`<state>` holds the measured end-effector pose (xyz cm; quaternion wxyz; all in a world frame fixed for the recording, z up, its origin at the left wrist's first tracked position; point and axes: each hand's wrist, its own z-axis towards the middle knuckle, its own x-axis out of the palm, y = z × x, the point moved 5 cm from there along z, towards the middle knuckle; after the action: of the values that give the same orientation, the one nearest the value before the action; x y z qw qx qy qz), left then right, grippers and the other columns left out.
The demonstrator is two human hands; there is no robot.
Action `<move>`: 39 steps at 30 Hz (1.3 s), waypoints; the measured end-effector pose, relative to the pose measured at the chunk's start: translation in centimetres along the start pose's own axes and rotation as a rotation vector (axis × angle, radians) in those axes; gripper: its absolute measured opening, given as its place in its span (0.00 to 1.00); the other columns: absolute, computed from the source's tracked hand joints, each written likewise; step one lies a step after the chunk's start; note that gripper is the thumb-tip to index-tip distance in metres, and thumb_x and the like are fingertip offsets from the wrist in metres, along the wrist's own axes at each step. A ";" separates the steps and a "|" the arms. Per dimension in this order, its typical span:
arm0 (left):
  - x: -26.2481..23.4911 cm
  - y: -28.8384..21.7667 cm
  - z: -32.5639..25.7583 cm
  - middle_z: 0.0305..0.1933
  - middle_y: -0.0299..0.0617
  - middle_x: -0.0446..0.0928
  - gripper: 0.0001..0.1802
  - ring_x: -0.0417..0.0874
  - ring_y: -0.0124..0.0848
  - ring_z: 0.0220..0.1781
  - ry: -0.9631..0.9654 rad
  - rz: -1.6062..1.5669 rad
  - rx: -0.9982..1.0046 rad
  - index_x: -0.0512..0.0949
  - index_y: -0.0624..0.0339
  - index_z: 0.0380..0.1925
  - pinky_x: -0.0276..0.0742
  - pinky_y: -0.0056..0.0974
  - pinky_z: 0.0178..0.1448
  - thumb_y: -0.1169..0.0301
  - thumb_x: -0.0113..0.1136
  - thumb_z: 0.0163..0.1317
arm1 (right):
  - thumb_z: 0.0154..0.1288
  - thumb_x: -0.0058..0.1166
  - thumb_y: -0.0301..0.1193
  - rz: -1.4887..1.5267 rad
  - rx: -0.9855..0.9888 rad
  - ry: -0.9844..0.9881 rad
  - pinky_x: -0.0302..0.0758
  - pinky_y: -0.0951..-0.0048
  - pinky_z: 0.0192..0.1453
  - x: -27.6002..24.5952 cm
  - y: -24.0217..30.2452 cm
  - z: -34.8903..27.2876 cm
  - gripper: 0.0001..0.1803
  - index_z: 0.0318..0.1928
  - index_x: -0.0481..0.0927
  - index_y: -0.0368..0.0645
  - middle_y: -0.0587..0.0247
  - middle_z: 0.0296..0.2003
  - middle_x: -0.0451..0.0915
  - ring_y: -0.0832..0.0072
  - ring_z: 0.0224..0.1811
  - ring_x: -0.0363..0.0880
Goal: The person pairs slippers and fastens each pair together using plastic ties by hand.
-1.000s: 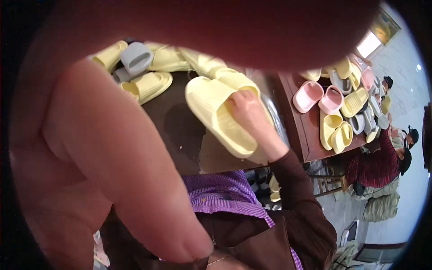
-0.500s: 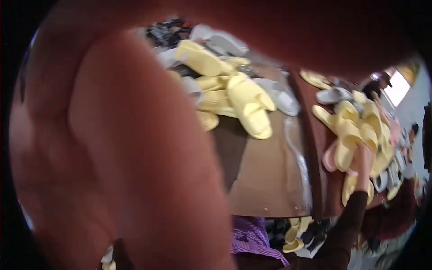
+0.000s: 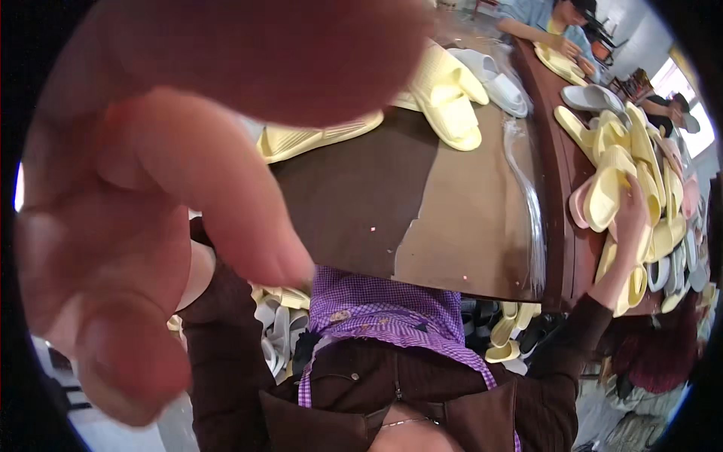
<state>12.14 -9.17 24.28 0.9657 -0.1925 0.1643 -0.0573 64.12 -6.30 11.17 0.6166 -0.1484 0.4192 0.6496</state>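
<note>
My left hand [image 3: 151, 226] is right up against the camera and fills the left half of the view, fingers apart with nothing seen in it. My right hand [image 3: 631, 215], in a dark brown sleeve, reaches out to the right and grips a pale yellow slipper [image 3: 602, 197] at the edge of a heap of yellow slippers [image 3: 640, 151] on the right-hand table. On the brown table [image 3: 354, 196] in front of me lie a pair of yellow slippers [image 3: 452, 105] and one more yellow slipper [image 3: 316, 139], partly hidden by my left hand.
White-grey slippers [image 3: 497, 83] lie at the table's far side. A clear plastic sheet [image 3: 527, 196] covers its right part. More slippers [image 3: 279, 324] lie on the floor below. One person [image 3: 557, 22] works at the far end, another [image 3: 670, 109] at the right.
My right hand has left the yellow pair on the front table and swung right to the heap. The view has turned, and my left hand stays close over the lens.
</note>
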 end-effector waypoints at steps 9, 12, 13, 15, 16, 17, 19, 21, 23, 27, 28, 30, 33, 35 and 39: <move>3.3 10.1 -5.9 0.47 0.47 0.75 0.30 0.75 0.22 0.34 -0.158 -0.227 -0.558 0.59 0.66 0.62 0.74 0.26 0.42 0.81 0.51 0.57 | 0.64 0.51 0.32 0.937 0.366 0.756 0.73 0.77 0.33 23.3 13.2 -3.7 0.19 0.51 0.74 0.33 0.62 0.35 0.79 0.80 0.32 0.75; 4.6 13.4 -12.0 0.46 0.45 0.75 0.30 0.76 0.22 0.34 -0.101 -0.239 -0.788 0.59 0.66 0.61 0.75 0.27 0.41 0.81 0.51 0.57 | 0.63 0.51 0.33 0.985 0.520 0.578 0.73 0.75 0.32 30.3 10.7 -2.6 0.23 0.55 0.70 0.32 0.57 0.38 0.78 0.75 0.34 0.76; 4.7 14.0 -14.0 0.44 0.44 0.76 0.29 0.76 0.22 0.33 -0.079 -0.214 -0.831 0.60 0.66 0.61 0.75 0.27 0.40 0.80 0.51 0.57 | 0.62 0.51 0.32 0.780 0.388 0.393 0.75 0.73 0.37 31.3 9.5 -1.4 0.24 0.57 0.68 0.32 0.54 0.41 0.78 0.71 0.38 0.78; 5.0 14.8 -18.2 0.41 0.42 0.76 0.29 0.76 0.22 0.33 -0.064 -0.171 -0.985 0.59 0.65 0.61 0.74 0.27 0.39 0.79 0.52 0.59 | 0.61 0.51 0.32 0.356 0.008 0.050 0.73 0.67 0.51 32.0 8.7 -0.6 0.27 0.58 0.66 0.31 0.47 0.51 0.74 0.61 0.49 0.76; 5.2 14.9 -20.0 0.41 0.42 0.77 0.30 0.77 0.22 0.34 -0.072 -0.176 -1.037 0.58 0.64 0.63 0.74 0.27 0.38 0.78 0.51 0.60 | 0.59 0.52 0.33 0.446 0.032 0.160 0.67 0.64 0.60 33.3 7.5 -0.5 0.29 0.58 0.66 0.31 0.44 0.56 0.70 0.58 0.56 0.72; 5.3 15.1 -21.3 0.41 0.42 0.77 0.29 0.77 0.22 0.34 -0.072 -0.174 -1.067 0.58 0.64 0.62 0.74 0.27 0.38 0.77 0.51 0.60 | 0.57 0.52 0.32 0.608 0.196 0.302 0.69 0.65 0.57 35.3 6.7 -0.2 0.28 0.57 0.68 0.32 0.44 0.54 0.72 0.59 0.54 0.73; 4.9 15.1 -23.0 0.40 0.42 0.77 0.29 0.76 0.23 0.34 -0.124 -0.142 -1.057 0.58 0.64 0.62 0.74 0.27 0.38 0.76 0.52 0.60 | 0.56 0.50 0.29 0.338 0.134 0.461 0.71 0.68 0.53 36.9 5.7 0.2 0.26 0.56 0.70 0.32 0.44 0.48 0.77 0.61 0.51 0.76; 5.3 15.1 -24.2 0.39 0.41 0.76 0.28 0.76 0.23 0.33 -0.076 -0.181 -1.114 0.58 0.66 0.61 0.74 0.28 0.38 0.76 0.52 0.61 | 0.51 0.51 0.28 0.455 0.085 0.309 0.72 0.63 0.48 37.2 5.6 0.5 0.23 0.49 0.74 0.31 0.41 0.40 0.79 0.55 0.44 0.78; 5.1 15.2 -24.3 0.39 0.41 0.76 0.28 0.76 0.23 0.33 -0.111 -0.167 -1.098 0.59 0.66 0.61 0.74 0.28 0.38 0.76 0.51 0.61 | 0.50 0.51 0.28 0.429 0.032 0.361 0.73 0.63 0.46 37.7 6.2 0.7 0.23 0.48 0.75 0.31 0.41 0.39 0.79 0.56 0.42 0.79; 6.1 15.7 -24.0 0.39 0.41 0.75 0.27 0.75 0.22 0.34 -0.098 -0.199 -1.113 0.59 0.67 0.60 0.73 0.28 0.38 0.76 0.51 0.61 | 0.48 0.50 0.27 0.332 0.055 0.616 0.74 0.65 0.42 36.9 7.8 0.2 0.22 0.46 0.77 0.30 0.43 0.38 0.80 0.61 0.38 0.79; 6.4 15.8 -23.9 0.39 0.41 0.75 0.27 0.75 0.22 0.34 -0.093 -0.218 -1.111 0.59 0.67 0.60 0.73 0.28 0.39 0.76 0.51 0.61 | 0.48 0.50 0.27 0.332 0.058 0.719 0.74 0.66 0.40 36.3 8.5 -0.2 0.22 0.46 0.77 0.30 0.44 0.38 0.80 0.63 0.36 0.79; 7.1 16.0 -23.7 0.39 0.41 0.75 0.27 0.75 0.22 0.35 -0.080 -0.240 -1.108 0.59 0.67 0.60 0.73 0.28 0.39 0.77 0.51 0.61 | 0.49 0.50 0.27 0.371 0.116 0.691 0.73 0.66 0.39 34.3 9.5 -0.6 0.21 0.44 0.77 0.30 0.47 0.36 0.80 0.65 0.34 0.79; 7.9 16.5 -23.4 0.41 0.41 0.74 0.27 0.74 0.23 0.35 -0.063 -0.254 -1.112 0.59 0.67 0.60 0.73 0.28 0.40 0.76 0.52 0.60 | 0.50 0.51 0.28 0.509 0.207 0.645 0.73 0.68 0.36 31.3 10.9 -0.9 0.18 0.41 0.78 0.29 0.52 0.32 0.80 0.69 0.31 0.77; 7.8 16.9 -22.8 0.42 0.42 0.74 0.27 0.75 0.23 0.35 -0.059 -0.213 -1.088 0.59 0.67 0.60 0.73 0.28 0.40 0.75 0.52 0.60 | 0.50 0.51 0.28 0.795 0.423 0.588 0.71 0.71 0.35 29.5 10.9 -1.1 0.16 0.38 0.78 0.29 0.57 0.29 0.79 0.72 0.30 0.76; 7.4 17.9 -21.1 0.44 0.42 0.74 0.27 0.76 0.24 0.37 -0.103 -0.160 -1.068 0.59 0.66 0.60 0.73 0.28 0.40 0.72 0.52 0.62 | 0.53 0.51 0.28 0.961 0.391 0.525 0.70 0.76 0.36 25.1 11.8 -0.4 0.12 0.36 0.77 0.30 0.63 0.27 0.77 0.76 0.30 0.74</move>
<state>12.74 -1.47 -3.23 0.7331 -0.6709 0.1077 -0.0297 48.16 11.69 -2.58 0.1439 0.0191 0.6906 0.7085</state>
